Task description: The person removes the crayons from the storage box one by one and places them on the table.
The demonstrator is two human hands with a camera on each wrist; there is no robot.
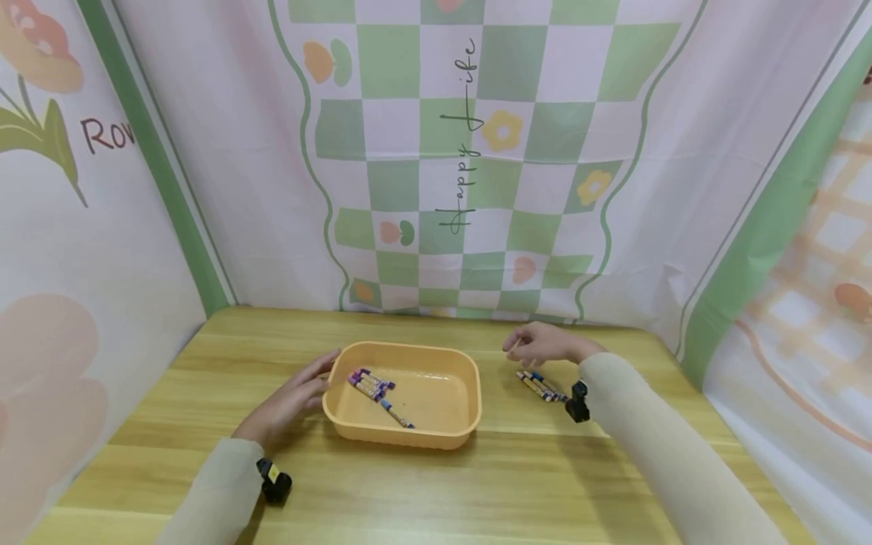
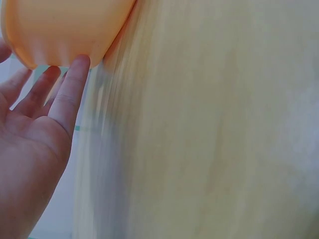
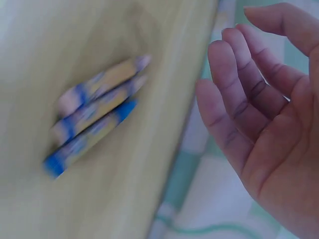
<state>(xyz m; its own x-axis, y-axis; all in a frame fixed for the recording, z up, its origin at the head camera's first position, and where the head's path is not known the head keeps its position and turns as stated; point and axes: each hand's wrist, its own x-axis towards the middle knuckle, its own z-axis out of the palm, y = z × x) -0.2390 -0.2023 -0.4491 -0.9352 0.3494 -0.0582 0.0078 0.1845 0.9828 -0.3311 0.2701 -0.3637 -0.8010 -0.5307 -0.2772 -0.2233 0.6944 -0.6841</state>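
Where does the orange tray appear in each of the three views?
Head: the orange tray stands at the table's middle, the left hand at its left side.
Left wrist: its outer wall fills the upper left corner, fingertips touching it.
Right wrist: not in it.
Shared landmark: the wooden table.

Bare wooden table (image 1: 477, 499) is lying open along the whole near edge, between the two sleeves. The orange tray (image 1: 402, 433) is sitting in the middle, its raised walls blocking any low sweep across the centre; the left hand (image 1: 289, 401) is touching its left wall, closing that side. To the right, loose crayons (image 1: 541, 386) are lying just beside the right hand (image 1: 545, 344) (a small cluster, flat on the wood). Patterned fabric walls (image 1: 477, 151) are hemming in the back and both sides.
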